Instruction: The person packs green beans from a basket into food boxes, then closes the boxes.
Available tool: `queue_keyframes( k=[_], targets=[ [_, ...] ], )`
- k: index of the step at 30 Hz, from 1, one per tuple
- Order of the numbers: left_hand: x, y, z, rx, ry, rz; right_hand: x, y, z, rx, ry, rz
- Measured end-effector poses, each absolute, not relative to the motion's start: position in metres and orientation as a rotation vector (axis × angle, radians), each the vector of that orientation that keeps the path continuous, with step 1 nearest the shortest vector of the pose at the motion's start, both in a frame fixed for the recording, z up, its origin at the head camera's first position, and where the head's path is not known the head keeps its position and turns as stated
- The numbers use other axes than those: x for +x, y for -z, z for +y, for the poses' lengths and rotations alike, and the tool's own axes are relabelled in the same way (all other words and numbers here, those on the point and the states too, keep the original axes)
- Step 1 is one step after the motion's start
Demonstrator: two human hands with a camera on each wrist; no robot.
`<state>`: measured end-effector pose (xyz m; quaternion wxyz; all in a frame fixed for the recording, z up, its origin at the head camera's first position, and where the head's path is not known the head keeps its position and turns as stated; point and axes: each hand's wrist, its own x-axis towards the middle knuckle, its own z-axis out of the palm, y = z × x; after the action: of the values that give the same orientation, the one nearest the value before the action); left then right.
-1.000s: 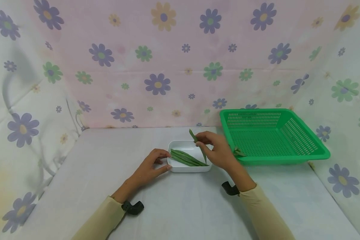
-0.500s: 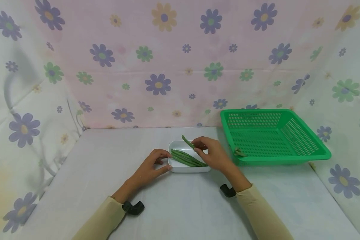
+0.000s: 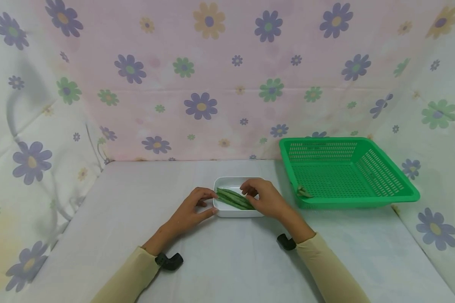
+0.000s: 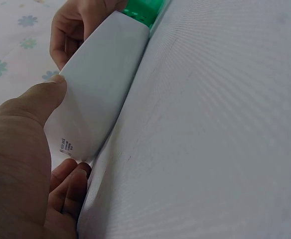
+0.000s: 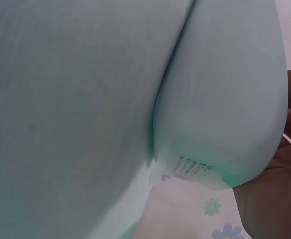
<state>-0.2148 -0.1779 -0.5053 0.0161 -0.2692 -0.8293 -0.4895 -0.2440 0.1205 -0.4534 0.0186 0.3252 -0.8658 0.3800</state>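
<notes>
A white rectangular dish [image 3: 239,213] sits on the table with several long green beans [image 3: 233,198] lying side by side in it. My left hand [image 3: 191,210] holds the dish's left end, thumb at the near side and fingers on the far part; the left wrist view shows the thumb on the rim [image 4: 61,79]. Over the dish's right part is my right hand [image 3: 267,198], its bent fingers down at the beans' right ends. Whether those fingers still pinch a bean is hidden. In the right wrist view, the dish's outer wall [image 5: 220,99] fills much of the picture.
A green perforated basket [image 3: 345,200] stands to the right of the dish, with a few small greenish pieces [image 3: 304,192] at its near left corner. White cloth [image 3: 227,261] covers the table. A flowered cloth [image 3: 220,84] hangs behind.
My right hand has moved left and down, lowering a green bean from above the dish onto the others. The left hand keeps its place on the dish.
</notes>
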Motion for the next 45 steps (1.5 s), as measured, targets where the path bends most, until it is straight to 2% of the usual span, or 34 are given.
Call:
queue_keyframes(
  k=[17, 28, 37, 45],
  targets=[
    [-0.213, 0.505, -0.178, -0.823, 1.532, -2.578, -0.239, 0.448, 0.122, 1.104, -1.131, -2.610],
    [-0.213, 0.504, -0.178, -0.837, 1.522, -2.563, -0.225, 0.409, 0.133, 1.200, -1.075, -2.381],
    [-0.215, 0.507, -0.179, -0.857, 1.524, -2.547, -0.206, 0.374, 0.146, 1.104, -1.055, -2.396],
    [-0.214, 0.505, -0.178, -0.844, 1.511, -2.571, -0.206, 0.359, 0.163, 1.060, -1.025, -2.251]
  ],
)
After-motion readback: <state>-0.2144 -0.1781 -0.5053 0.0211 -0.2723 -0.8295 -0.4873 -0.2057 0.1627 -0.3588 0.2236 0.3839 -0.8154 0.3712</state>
